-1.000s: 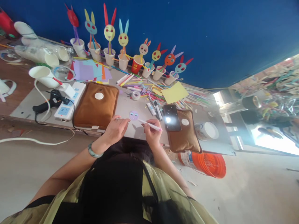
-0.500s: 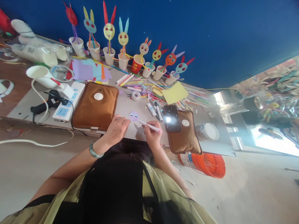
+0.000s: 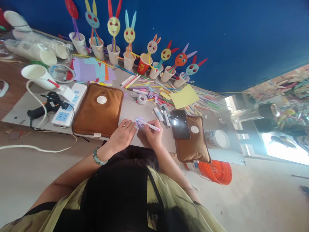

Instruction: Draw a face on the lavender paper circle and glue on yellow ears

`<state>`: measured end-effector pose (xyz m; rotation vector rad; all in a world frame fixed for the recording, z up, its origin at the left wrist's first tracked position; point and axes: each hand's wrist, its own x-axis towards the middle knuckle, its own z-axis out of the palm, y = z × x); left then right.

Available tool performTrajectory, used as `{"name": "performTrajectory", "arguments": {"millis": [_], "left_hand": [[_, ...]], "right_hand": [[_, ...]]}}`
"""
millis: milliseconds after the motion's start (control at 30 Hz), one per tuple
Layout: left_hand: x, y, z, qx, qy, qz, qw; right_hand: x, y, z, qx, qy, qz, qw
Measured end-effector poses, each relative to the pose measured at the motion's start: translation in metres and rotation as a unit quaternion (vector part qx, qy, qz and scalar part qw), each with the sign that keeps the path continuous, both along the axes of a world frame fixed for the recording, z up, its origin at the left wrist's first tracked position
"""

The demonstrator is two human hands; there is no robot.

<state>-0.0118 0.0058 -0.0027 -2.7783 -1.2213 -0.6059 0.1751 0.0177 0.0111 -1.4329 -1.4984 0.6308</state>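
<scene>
A small light-purple paper disc (image 3: 140, 125) with drawn eyes lies on the table near its front edge. My right hand (image 3: 154, 134) is closed around a white marker pen with a pink end (image 3: 154, 127), its tip over the disc's upper part. Flat on the table to the left is my left hand (image 3: 123, 134), its fingers stretched out and the fingertips at the disc's left edge. Whether they press on the disc is hard to make out. Beyond my hands is a roll of clear tape (image 3: 142, 99), with marker caps and pens (image 3: 158, 114) to its right.
Brown hot-water bags (image 3: 97, 112) lie on both sides, the right one under a phone (image 3: 180, 124). A power strip (image 3: 69, 104) and glue gun (image 3: 43, 109) sit left. Paper-faced rabbit figures stand in cups (image 3: 113, 54) along the blue wall. An orange bucket (image 3: 218, 172) is below.
My right hand has moved left and up, bringing the pen over the disc. My left hand has shifted slightly right, nearer the disc. The camera view has moved a little.
</scene>
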Motion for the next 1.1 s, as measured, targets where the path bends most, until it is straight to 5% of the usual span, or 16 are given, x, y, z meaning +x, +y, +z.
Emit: {"name": "performTrajectory", "arguments": {"millis": [1100], "left_hand": [[-0.0002, -0.0015, 0.0071, -0.029, -0.013, -0.001, 1.000]], "right_hand": [[0.0025, -0.0016, -0.0050, -0.020, -0.068, 0.016, 0.997]]}}
